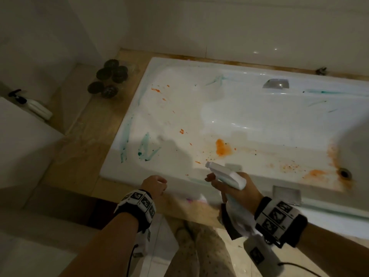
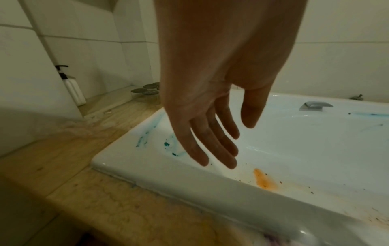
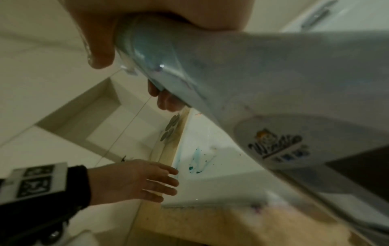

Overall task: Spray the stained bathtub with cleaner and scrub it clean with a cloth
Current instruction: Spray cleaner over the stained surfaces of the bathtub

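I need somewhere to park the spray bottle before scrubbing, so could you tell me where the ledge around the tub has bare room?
The tan ledge is bare along the bathtub's short end, between the tub rim and the white wall. Its far corner is crowded by round dark lidded jars, with a pump bottle nearby. The near ledge by the left hand holds something blurred.

Setting: home bathroom. Evidence: white built-in bathtub [image 1: 249, 116] with drain [image 1: 343, 173] and chrome fitting [image 1: 276, 84], set in a tan stone surround [image 1: 83, 148]; pale tiled walls [image 1: 219, 27] with a recessed niche [image 3: 101, 119]; pump bottle [image 2: 72, 86] on the ledge; dark round jars [image 1: 108, 79] in the corner.
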Motion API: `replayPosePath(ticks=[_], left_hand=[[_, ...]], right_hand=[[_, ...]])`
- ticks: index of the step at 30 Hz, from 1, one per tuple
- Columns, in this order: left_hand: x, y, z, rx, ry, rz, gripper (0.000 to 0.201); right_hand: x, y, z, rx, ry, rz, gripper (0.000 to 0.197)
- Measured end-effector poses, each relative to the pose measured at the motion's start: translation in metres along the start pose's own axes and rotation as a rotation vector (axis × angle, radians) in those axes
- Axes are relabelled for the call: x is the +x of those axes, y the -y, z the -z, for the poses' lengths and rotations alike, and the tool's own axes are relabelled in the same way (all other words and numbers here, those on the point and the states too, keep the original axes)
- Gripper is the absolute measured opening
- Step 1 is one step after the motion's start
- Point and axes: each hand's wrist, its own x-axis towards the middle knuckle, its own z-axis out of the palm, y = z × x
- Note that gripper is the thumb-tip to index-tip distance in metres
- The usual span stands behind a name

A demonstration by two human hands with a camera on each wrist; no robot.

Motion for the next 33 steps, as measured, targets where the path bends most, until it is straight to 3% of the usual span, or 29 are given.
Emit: replayPosePath(ticks=[3,7,9,12,18,23,27,33], left_hand=[[0.001,-0.003,-0.006,-0.020,-0.008,-0.006,0.026],[0.005,-0.016,-0.011,-0.038,-0.014,-0.046,0.026],[0.008,-0.022,-0.015,-0.034,-0.013,-0.052,0.024],[0.009,-0.029,-0.023,0.033,-0.017,-0.056,0.024],[-0.001,-0.041,-0.043,0.281,-0.006,-0.048,0.029],[-0.010,-0.042,-0.058,0.340,0.004,-0.002,0.030],[-0.020,-0.042,-0.075,0.327,-0.007,0.018,0.029],[-0.039,-0.058,-0.104,0.291,-0.059,0.019,0.029]], right_hand=[[-0.016,-0.009,-0.006,0.108,-0.009,-0.038,0.021],[-0.025,-0.015,-0.009,0.010,-0.074,0.140,0.034],[-0.019,-0.012,-0.004,-0.025,-0.139,0.197,0.029],[-0.004,-0.012,0.005,-0.119,-0.085,0.245,0.024],[0.026,-0.042,0.014,-0.639,0.307,-0.079,0.034],[0.023,-0.059,0.030,-0.988,0.454,-0.202,0.047],[0.017,-0.065,0.048,-0.954,0.517,-0.210,0.052],[0.000,-0.076,0.069,-0.878,0.463,-0.175,0.055]])
